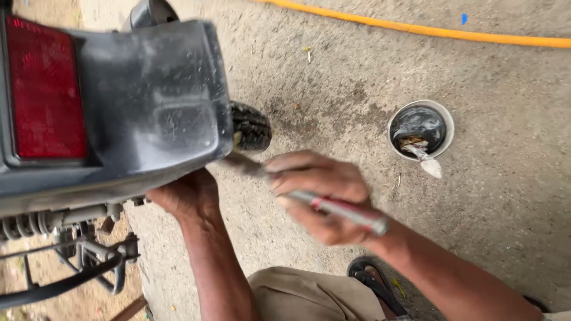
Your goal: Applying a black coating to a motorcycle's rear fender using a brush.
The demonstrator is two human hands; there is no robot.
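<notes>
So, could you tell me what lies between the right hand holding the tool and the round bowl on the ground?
In the head view, only bare, stained concrete ground separates the right hand from the bowl.

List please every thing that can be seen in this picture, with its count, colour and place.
motorcycle rear fender: one, grey, upper left
tail light: one, red, far left
tyre: one, black, under the fender
suspension spring: one, grey metal, lower left
hose: one, yellow, along the top
bowl: one, metal with dark inside, on the ground at right, a pale stick leaning in it
sandal: one, black, bottom centre
tool: one, silver with a red band, in the right hand
left hand: under the fender
right hand: centre, gripping the tool
</notes>
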